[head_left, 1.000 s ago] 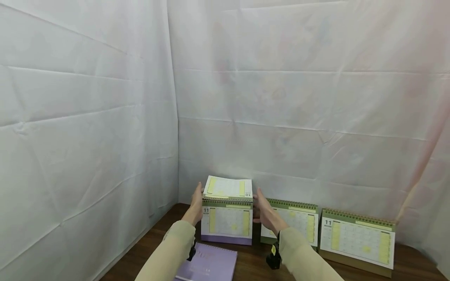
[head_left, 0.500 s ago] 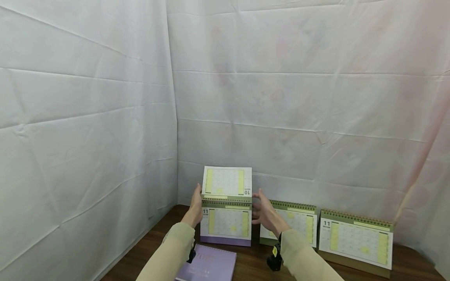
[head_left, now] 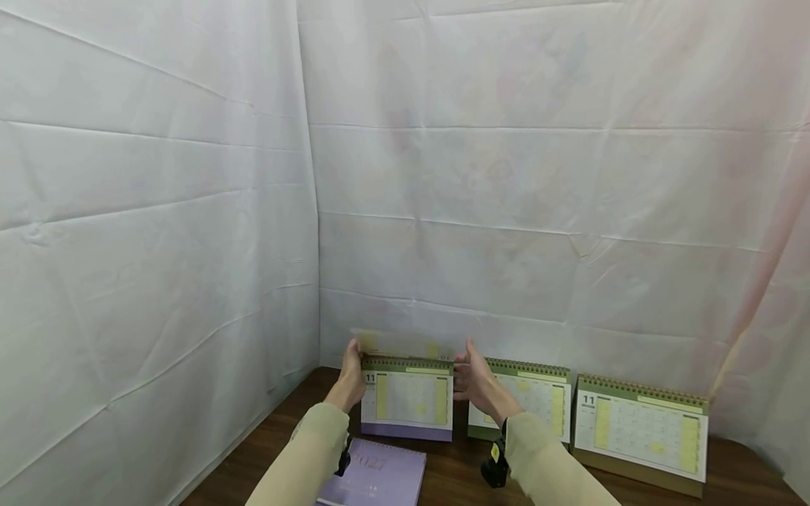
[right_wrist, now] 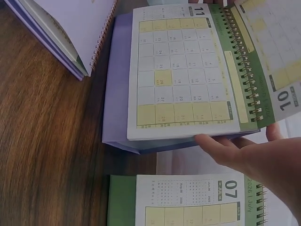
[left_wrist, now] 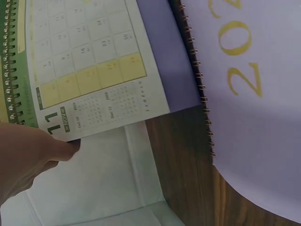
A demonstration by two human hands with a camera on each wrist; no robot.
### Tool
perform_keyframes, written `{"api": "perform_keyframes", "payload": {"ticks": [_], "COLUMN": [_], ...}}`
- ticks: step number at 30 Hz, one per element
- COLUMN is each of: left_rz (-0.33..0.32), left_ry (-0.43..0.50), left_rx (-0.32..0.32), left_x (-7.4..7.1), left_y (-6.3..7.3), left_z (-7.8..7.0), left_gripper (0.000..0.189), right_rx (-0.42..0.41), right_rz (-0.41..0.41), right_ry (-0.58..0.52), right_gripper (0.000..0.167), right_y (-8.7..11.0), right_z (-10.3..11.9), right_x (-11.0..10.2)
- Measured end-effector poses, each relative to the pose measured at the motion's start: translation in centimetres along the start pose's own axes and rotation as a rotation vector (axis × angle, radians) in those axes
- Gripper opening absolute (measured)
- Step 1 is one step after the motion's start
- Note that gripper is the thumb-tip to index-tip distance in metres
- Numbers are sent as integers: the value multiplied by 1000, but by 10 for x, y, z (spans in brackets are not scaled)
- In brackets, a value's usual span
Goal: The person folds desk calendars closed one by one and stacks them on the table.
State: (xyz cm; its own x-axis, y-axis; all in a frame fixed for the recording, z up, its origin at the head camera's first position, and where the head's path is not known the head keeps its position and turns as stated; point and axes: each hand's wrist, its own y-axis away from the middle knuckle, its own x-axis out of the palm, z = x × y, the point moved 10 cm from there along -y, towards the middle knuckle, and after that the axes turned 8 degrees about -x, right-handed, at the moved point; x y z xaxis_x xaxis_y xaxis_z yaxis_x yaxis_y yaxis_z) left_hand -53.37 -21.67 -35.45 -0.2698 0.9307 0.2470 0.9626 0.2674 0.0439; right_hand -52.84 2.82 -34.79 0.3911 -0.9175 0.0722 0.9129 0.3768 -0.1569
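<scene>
A purple-based desk calendar point(head_left: 408, 400) stands on the table with its November page facing front. Above its spiral, a page marked 10 point(right_wrist: 282, 96) is flipped over the top and blurred in the head view. My left hand point(head_left: 349, 376) is at the calendar's left edge near the spiral; in the left wrist view a fingertip point(left_wrist: 70, 149) lies right at the page edge. At the opposite edge, my right hand point(head_left: 477, 379) has its fingers extended toward the calendar and its thumb up. In the right wrist view one fingertip point(right_wrist: 204, 140) meets the lower edge.
A flat purple spiral-bound book point(head_left: 386, 471) with gold figures lies in front. To the right stand a green-based calendar point(head_left: 550, 407), partly hidden by my right hand, and a brown-based calendar point(head_left: 642, 436). White cloth point(head_left: 506, 267) hangs behind the dark wooden table point(head_left: 471, 474).
The flipped page first rose higher behind the spiral, then swung back down and is blurred now. Both hands stay at the calendar's sides with little movement.
</scene>
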Motion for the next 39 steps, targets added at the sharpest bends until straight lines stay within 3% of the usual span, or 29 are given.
{"api": "perform_keyframes", "payload": {"ticks": [3, 9, 13, 17, 25, 31, 39], "left_rz": [52, 226, 256, 243, 258, 180, 44], "left_ry": [-5, 20, 18, -32, -80, -77, -143], "left_rx": [-4, 19, -6, -46, 17, 11, -86], "left_x": [0, 5, 2, -3, -3, -6, -9], "left_y": [0, 3, 4, 5, 0, 2, 5], "left_z": [2, 0, 1, 2, 3, 8, 33], "left_gripper": [44, 51, 57, 65, 62, 63, 93], "right_rx": [0, 0, -1, -8, -25, -60, -104], "right_rz": [23, 27, 17, 9, -35, -58, -27], "right_ry": [15, 31, 38, 46, 110, 149, 102], "right_gripper": [91, 93, 90, 89, 88, 88, 85], "right_y": [-1, -1, 0, 0, 4, 1, -6], "right_z": [0, -3, -2, -1, -1, -6, -23], "right_x": [2, 1, 1, 2, -6, -8, 0]}}
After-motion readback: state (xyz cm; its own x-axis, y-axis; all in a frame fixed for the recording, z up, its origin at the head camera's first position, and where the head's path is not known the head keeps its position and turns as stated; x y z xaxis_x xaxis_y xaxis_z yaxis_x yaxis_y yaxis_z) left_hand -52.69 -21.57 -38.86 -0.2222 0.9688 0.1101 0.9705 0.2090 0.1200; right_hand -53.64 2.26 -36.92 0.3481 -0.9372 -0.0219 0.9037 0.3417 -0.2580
